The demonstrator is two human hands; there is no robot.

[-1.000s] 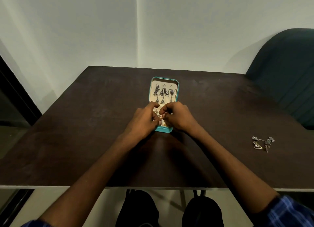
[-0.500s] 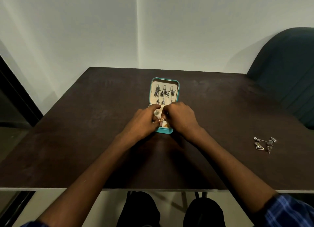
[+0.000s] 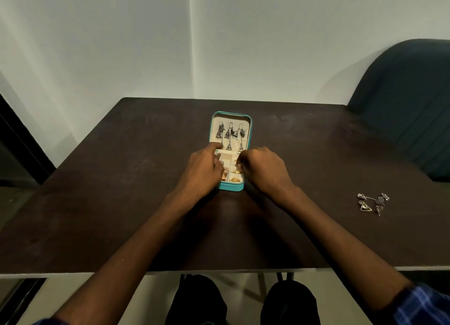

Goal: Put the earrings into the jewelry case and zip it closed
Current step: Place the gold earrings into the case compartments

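The left hand (image 3: 202,170) and right hand (image 3: 264,168) are now parted over the jewelry case (image 3: 230,187); compartments are exposed. Each grip's state cannot be told.

left hand (image 3: 202,171) curled, right hand (image 3: 264,170) curled

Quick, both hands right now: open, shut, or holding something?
Left hand: fingers straight, resting on the jewelry case, holding nothing.
Right hand: fingers curled over the case; a pinch cannot be told.

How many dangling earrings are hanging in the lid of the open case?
3 at least: dark dangling earrings in a row in the lid of the jewelry case, left, middle, right. They overlap, so more may be hidden.
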